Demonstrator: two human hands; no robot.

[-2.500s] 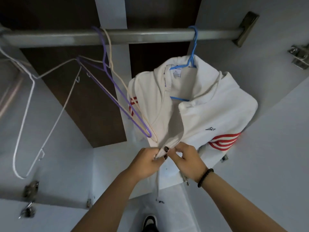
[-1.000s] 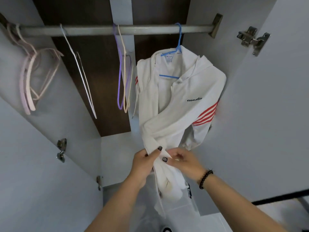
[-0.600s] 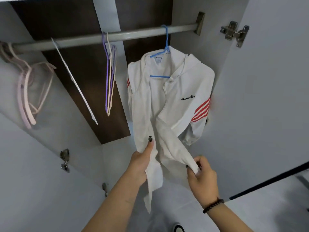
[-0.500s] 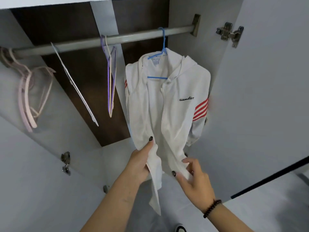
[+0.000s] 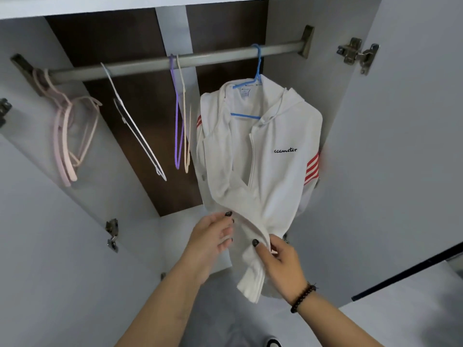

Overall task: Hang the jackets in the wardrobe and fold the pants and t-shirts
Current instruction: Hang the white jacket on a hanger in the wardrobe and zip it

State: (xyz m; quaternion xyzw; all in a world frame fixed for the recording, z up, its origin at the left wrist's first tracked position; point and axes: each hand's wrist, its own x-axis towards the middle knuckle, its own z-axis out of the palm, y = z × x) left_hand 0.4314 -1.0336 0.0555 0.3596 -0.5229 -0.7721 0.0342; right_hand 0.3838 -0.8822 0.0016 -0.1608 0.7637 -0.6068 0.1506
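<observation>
- The white jacket (image 5: pixel 260 171) hangs on a blue hanger (image 5: pixel 250 106) from the wardrobe rail (image 5: pixel 213 58), at the rail's right end and close to the right side wall. It carries black lettering on the chest and red stripes on both sleeves.
- The front is not closed. The zip is joined only over a short upper run; below that the two front panels part and cross over one another near the hem.
- Your left hand (image 5: pixel 213 236) has the thumb and fingertips on the left front panel at the lower edge, fingers loosely bent; from this view you cannot tell whether it truly pinches the cloth or only rests against it.
- Your right hand (image 5: pixel 278 259) grasps the lower end of the right front panel, thumb laid over the bunched hem, with the fabric tail hanging below it.
- Judgement on the step: hanging is done for this jacket; you are at the tidying stage, bringing the two front edges together.
- The next move calls for lining up the two hem ends level and flat. Pull lightly, since a hard tug could tip the garment off the hanger.
- Further left on the rail hang empty hangers: a purple and cream pair (image 5: pixel 181 116), a white hanger (image 5: pixel 135 126), and a pink bunch (image 5: pixel 67 126) at the far left end.
- A door hinge (image 5: pixel 357 55) sits on the open right door.
</observation>
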